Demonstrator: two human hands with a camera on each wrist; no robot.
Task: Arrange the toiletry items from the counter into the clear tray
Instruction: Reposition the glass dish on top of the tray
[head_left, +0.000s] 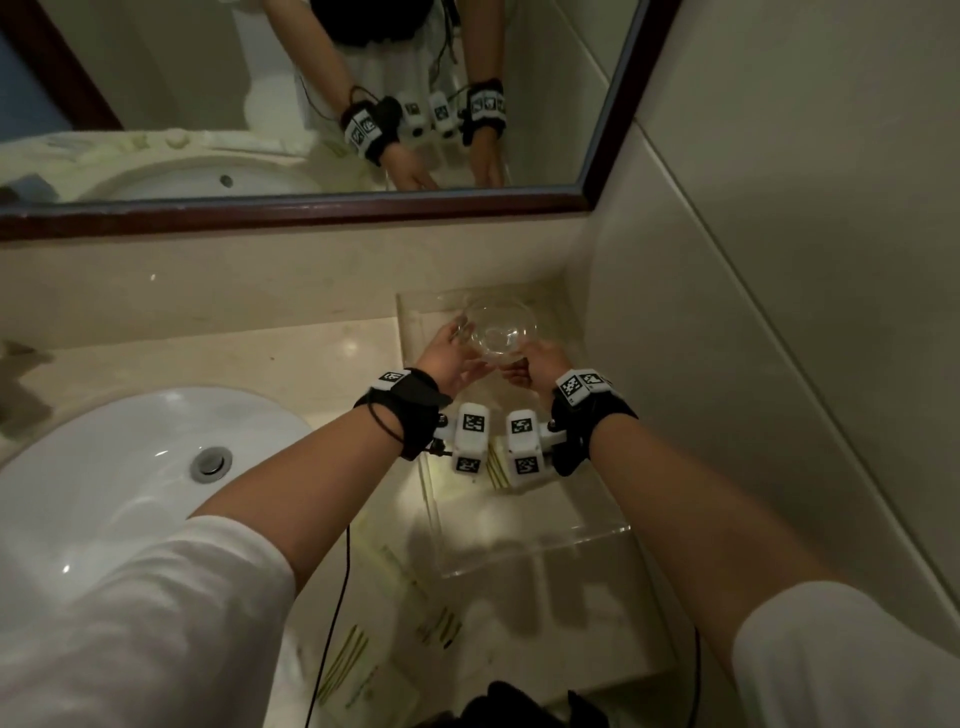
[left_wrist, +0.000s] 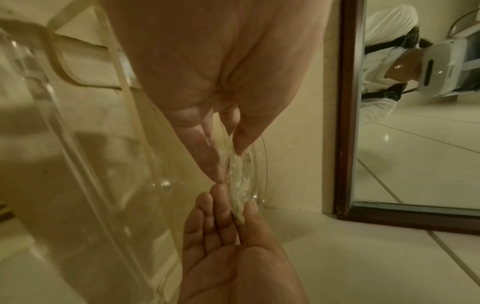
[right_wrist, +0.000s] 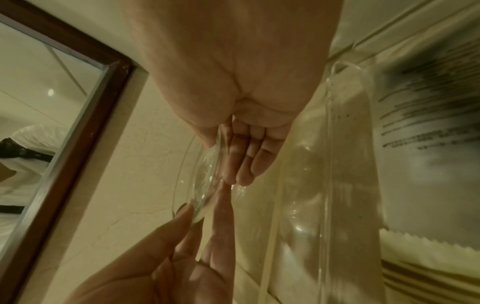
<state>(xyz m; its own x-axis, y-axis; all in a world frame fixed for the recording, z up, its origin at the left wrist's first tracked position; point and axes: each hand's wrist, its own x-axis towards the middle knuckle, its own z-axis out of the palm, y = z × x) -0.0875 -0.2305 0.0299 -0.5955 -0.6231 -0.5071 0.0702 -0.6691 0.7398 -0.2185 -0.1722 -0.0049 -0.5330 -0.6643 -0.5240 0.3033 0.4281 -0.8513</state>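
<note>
I hold a small clear glass dish (head_left: 500, 327) between both hands, over the far end of the clear tray (head_left: 535, 552) in the counter's right corner. My left hand (head_left: 449, 358) pinches its left rim, thumb on top and fingers beneath. My right hand (head_left: 540, 364) pinches the right rim the same way. The left wrist view shows my left hand (left_wrist: 228, 164) on the dish (left_wrist: 250, 185), with the right hand (left_wrist: 228, 246) opposite. The right wrist view shows my right hand (right_wrist: 223, 160) on the dish (right_wrist: 197, 185). Pale sachets (head_left: 353, 665) lie on the counter near the front edge.
A white sink (head_left: 130, 493) fills the left of the counter. A framed mirror (head_left: 311, 104) hangs behind, and a tiled wall (head_left: 753, 312) closes the right side. A printed sachet (right_wrist: 428, 123) lies inside the tray, beyond its wall (right_wrist: 330, 164). A black cable (head_left: 337, 597) hangs under my left arm.
</note>
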